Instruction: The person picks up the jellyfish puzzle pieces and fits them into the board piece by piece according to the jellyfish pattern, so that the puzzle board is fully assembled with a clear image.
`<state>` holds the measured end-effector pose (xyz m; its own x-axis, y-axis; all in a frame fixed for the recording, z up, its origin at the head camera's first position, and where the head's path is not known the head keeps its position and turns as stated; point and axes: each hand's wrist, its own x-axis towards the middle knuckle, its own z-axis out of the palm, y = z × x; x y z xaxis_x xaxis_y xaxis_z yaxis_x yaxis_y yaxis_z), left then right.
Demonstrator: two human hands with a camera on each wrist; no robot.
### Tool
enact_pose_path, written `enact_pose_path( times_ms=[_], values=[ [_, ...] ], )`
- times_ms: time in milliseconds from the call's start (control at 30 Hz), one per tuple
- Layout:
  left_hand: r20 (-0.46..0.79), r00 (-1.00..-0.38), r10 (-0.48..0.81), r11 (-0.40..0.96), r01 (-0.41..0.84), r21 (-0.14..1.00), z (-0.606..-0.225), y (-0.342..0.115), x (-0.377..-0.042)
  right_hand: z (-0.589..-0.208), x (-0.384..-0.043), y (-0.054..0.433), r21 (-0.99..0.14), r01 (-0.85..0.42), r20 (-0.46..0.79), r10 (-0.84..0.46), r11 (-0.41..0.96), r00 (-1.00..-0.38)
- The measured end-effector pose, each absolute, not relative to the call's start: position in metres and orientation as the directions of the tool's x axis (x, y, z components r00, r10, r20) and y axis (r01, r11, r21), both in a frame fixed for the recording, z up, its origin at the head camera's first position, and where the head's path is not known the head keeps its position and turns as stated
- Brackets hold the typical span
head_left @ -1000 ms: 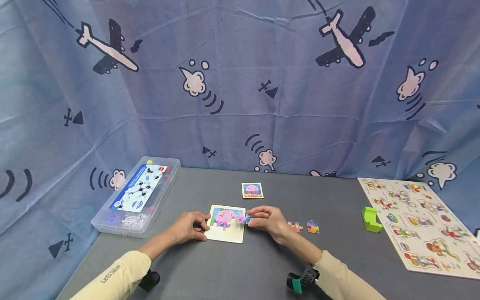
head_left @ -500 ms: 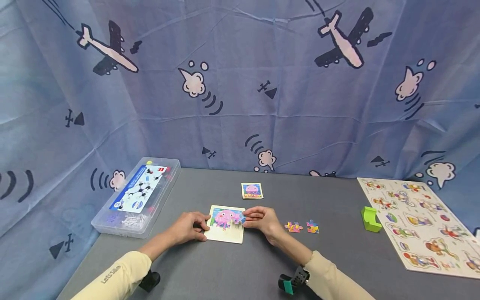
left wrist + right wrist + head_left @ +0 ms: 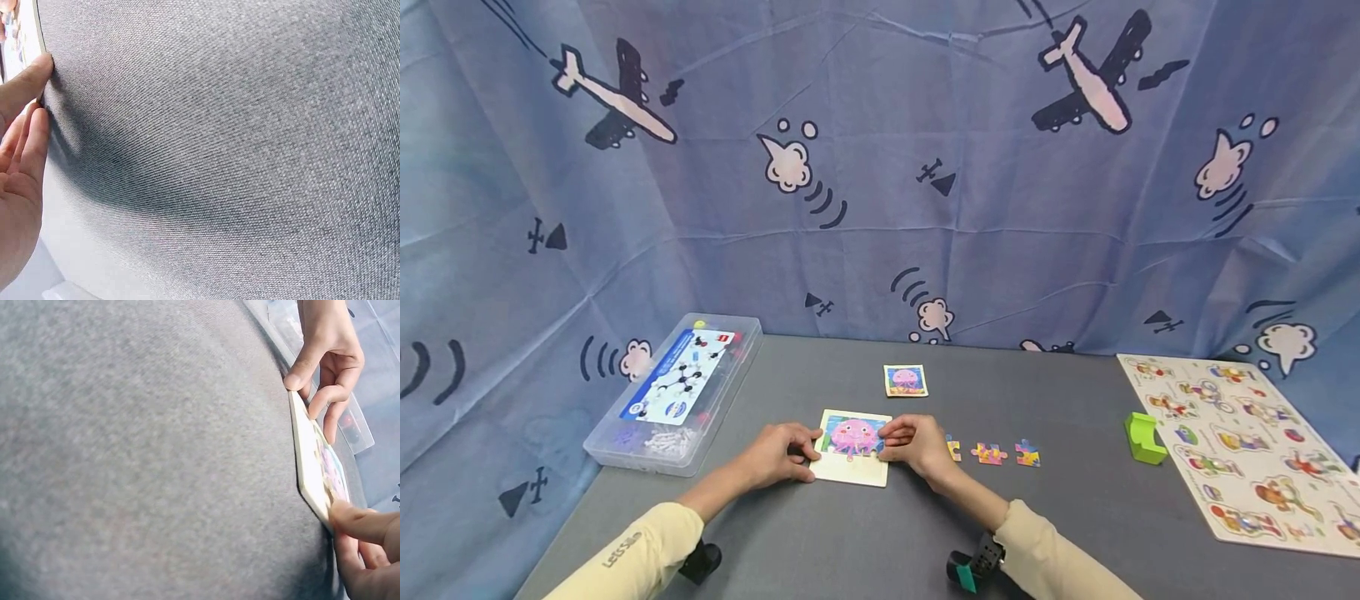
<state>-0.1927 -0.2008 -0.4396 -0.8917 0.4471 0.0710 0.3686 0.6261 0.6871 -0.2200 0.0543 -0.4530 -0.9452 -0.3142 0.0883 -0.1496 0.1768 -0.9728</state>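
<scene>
A small pale puzzle board (image 3: 852,476) lies on the grey table, its upper part filled with a pink octopus picture and its lower part bare. My left hand (image 3: 784,452) holds the board's left edge between thumb and fingers. At the right edge, my right hand (image 3: 916,445) pinches a blue-and-pink puzzle piece (image 3: 877,443) down against the octopus picture, its fingertips hiding part of the piece. The right wrist view shows both hands at opposite ends of the board (image 3: 305,459). In the left wrist view the left hand's thumb (image 3: 31,78) touches the board's edge.
Several loose puzzle pieces (image 3: 989,453) lie in a row right of my right hand. A small octopus picture card (image 3: 906,381) sits behind the board. At left stands a clear plastic case (image 3: 673,392); at right are a green block (image 3: 1144,439) and a large picture board (image 3: 1247,450).
My right hand has moved left over the board, bringing the puzzle piece from beyond the right edge into the octopus picture. Another loose piece now shows behind it. The left hand stays put.
</scene>
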Motion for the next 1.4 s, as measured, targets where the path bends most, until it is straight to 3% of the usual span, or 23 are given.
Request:
enact_pose_path(
  times_ms=[367,900,1133,1400],
  values=[
    [0.077,-0.885,0.459,0.603,0.373,0.704,-0.440,-0.202,-0.193,-0.449,-0.222,0.046,-0.920,-0.150,0.062,-0.245,0.363,-0.968],
    [0.066,-0.892,0.447,0.608,0.357,0.709,-0.443,-0.203,-0.193,-0.447,-0.227,0.050,-0.959,-0.070,0.006,-0.229,0.276,-0.973],
    [0.062,-0.890,0.451,0.607,0.357,0.709,-0.440,-0.202,-0.193,-0.450,-0.227,0.047,-0.961,-0.102,0.043,-0.226,0.258,-0.973],
    [0.064,-0.888,0.455,0.610,0.364,0.704,-0.439,-0.202,-0.193,-0.452,-0.228,0.043,-0.923,-0.173,0.079,-0.271,0.343,-0.959]
  ],
)
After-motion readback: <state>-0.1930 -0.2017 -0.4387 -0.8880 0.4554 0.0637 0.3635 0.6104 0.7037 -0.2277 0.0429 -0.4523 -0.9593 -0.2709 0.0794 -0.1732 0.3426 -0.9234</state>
